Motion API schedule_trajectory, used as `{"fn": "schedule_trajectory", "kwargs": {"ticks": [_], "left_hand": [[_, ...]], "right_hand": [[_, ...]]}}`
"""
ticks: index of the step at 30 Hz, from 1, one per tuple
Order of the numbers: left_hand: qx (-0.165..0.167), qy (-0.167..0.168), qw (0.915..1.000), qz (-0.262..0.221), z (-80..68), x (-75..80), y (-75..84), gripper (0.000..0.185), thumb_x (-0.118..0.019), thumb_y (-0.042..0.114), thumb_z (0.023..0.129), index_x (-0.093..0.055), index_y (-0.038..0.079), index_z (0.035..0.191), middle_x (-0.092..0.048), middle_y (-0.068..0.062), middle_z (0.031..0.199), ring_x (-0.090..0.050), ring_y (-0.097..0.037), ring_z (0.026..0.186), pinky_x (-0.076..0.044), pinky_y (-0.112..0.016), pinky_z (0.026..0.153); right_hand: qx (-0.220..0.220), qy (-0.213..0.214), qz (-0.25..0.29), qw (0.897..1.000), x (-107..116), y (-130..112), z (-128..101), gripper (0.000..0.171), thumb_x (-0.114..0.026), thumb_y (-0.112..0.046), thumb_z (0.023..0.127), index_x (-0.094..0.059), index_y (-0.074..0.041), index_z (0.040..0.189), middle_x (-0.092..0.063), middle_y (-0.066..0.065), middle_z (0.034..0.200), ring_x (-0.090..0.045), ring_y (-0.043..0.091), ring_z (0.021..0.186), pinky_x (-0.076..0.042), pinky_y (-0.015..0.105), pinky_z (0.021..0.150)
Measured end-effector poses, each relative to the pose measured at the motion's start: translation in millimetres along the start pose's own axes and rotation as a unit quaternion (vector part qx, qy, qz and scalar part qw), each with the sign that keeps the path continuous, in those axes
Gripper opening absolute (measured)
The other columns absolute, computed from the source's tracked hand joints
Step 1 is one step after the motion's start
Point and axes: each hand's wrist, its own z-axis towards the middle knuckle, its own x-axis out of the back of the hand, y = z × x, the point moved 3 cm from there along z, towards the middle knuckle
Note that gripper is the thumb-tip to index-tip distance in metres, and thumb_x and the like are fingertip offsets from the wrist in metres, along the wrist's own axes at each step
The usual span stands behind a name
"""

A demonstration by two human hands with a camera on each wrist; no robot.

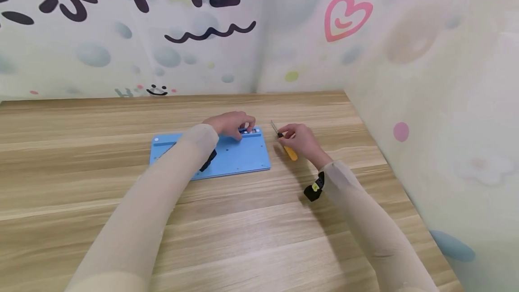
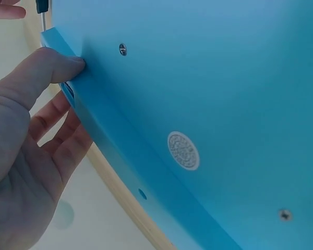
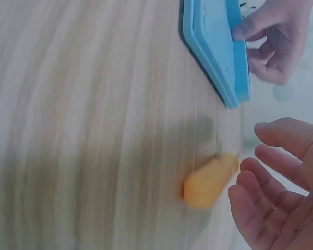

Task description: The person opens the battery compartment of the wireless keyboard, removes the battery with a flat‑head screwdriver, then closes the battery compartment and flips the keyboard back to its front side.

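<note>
Blue flat device lies underside up on the wooden table, near the far right corner. Left hand grips its far edge, thumb pressed on the rim, fingers curled behind. Small screws and a round grille show on the blue face. Just right of it lies a yellow-handled screwdriver; right hand is over it, fingers loosely spread, grip not evident. Painted walls enclose the table.
</note>
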Motion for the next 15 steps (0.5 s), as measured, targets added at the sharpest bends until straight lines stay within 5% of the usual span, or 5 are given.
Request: {"fn": "schedule_trajectory", "kwargs": {"ticks": [15], "left_hand": [[0.023, -0.015, 0.9996, 0.007, 3.5, 1.0, 2.8, 0.021, -0.066, 0.006, 0.084, -0.049, 0.013, 0.095, -0.047, -0.008, 0.1, -0.044, -0.025, 0.095, -0.037, -0.034, 0.078]], "right_hand": [[0.044, -0.035, 0.034, 0.998, -34.2, -20.6, -4.1, 0.025, -0.073, -0.013, 0.081, -0.068, -0.005, 0.105, -0.065, 0.007, 0.086, -0.059, 0.018, 0.076, -0.05, 0.026, 0.062]]}}
